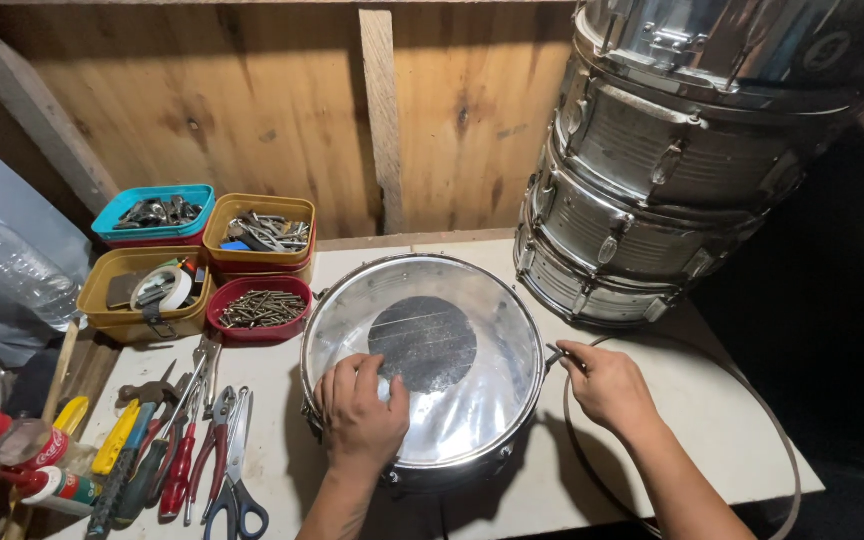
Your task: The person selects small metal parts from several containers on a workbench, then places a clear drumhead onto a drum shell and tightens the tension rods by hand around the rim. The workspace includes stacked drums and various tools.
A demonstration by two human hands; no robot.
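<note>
Two hands at work on one snare drum (pixel 432 370), which lies flat near the front edge of our pale bench top (pixel 712 400), clear head up, a dark round patch at its centre. Our left hand (pixel 362 410) rests palm down on the near-left part of the drumhead, fingers spread and flat; it presses rather than grasps, closed on nothing. Our right hand (pixel 607 385) sits at the drum's right rim, fingers pinched around a small metal tuning key (pixel 559 355) that meets the hoop there; grip is tight and nearly closed.

A thin loose hoop (pixel 752 400) lies on the bench, curving around the right wrist. Behind the drum, at right, a stack of chrome snare drums (pixel 652 160) leans against the wooden wall (pixel 252 110).

Left of the drum: a red tub of screws (pixel 260 308), a yellow tub with tape (pixel 142 290), an orange tub (pixel 257 232) and a teal tub (pixel 155 212) holding metal hardware. Nearer us, pliers, screwdrivers and scissors (pixel 237 480) lie in a row. A clear plastic bottle (pixel 7 265) lies at far left.
</note>
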